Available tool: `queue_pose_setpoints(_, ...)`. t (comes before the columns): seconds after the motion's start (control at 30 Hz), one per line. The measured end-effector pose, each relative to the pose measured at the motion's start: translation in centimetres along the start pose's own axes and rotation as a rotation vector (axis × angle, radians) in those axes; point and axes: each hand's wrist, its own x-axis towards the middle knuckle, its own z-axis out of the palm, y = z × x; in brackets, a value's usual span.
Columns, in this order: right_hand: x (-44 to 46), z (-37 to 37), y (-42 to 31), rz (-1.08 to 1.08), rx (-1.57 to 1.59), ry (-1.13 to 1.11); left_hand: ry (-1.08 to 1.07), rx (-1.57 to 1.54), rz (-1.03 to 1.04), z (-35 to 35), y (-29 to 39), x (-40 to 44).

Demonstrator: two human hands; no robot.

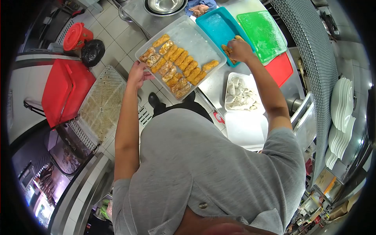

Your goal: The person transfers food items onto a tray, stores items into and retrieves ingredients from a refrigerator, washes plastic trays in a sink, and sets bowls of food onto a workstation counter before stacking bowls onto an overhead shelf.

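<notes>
My left hand (138, 74) grips the left corner of a translucent plastic tray (197, 33), its thumb and fingers around the rim. Rows of golden breaded rolls (170, 64) lie in the tray; some look paler and more floury. Over at the right, my right hand (239, 50) reaches into a teal tray (213, 20), its fingers closed among breaded pieces (228, 53) at the near end. The hand partly covers those pieces, so the exact hold is hard to see. White crumbs or flour dust the teal tray's bottom.
A white container (241, 94) of pale floured pieces stands below my right forearm, beside a white lid (246, 129). Green (262, 35) and red (280, 69) boards lie at right. Metal bowls (164, 6) stand at the back; a red box (66, 92) and crate (103, 105) are left.
</notes>
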Motion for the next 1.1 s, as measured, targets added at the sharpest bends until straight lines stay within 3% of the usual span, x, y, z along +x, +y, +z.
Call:
queue_pose_setpoints(0.17,0.5,0.4,0.1,0.160,0.026,-0.120,-0.010,0.014,-0.007,-0.4,-0.3,0.4)
queue_pose_setpoints(0.27,0.3,-1.5,-0.4,0.078,0.140,0.151,0.003,0.022,0.005,-0.3,0.0,0.2)
queue_pose_setpoints(0.37,1.6,-2.8,-3.5,-0.207,0.250,0.233,0.016,0.025,-0.003,0.2,0.1,-0.1)
queue_pose_setpoints(0.43,2.4,-1.6,-6.4,-0.374,0.164,0.186,0.004,0.017,0.000,0.0,0.1,0.1)
queue_pose_setpoints(0.53,1.9,1.4,-8.7,-0.448,-0.034,-0.093,0.020,0.021,-0.014,-0.1,0.1,0.3)
queue_pose_setpoints(0.63,0.4,0.7,-9.1,-0.342,0.027,-0.139,0.014,0.020,0.020,0.2,0.3,-0.1)
queue_pose_setpoints(0.73,-1.0,0.8,-9.9,-0.458,0.083,0.002,0.019,0.049,0.008,-0.3,-0.2,0.6)
queue_pose_setpoints(0.83,-0.8,0.8,-10.2,-0.357,-0.024,-0.170,0.011,0.036,-0.009,-0.2,0.0,0.4)
queue_pose_setpoints(0.93,-1.1,-0.7,-9.4,-0.262,0.060,-0.373,0.007,0.053,0.012,-0.1,0.0,0.2)
queue_pose_setpoints(1.03,-0.7,-0.2,-5.4,-0.104,0.393,0.088,-0.034,0.021,0.013,-0.2,0.3,0.1)
queue_pose_setpoints(1.1,-1.2,-2.5,-3.5,0.127,0.316,-0.053,-0.018,0.018,0.008,-0.1,0.1,-0.1)
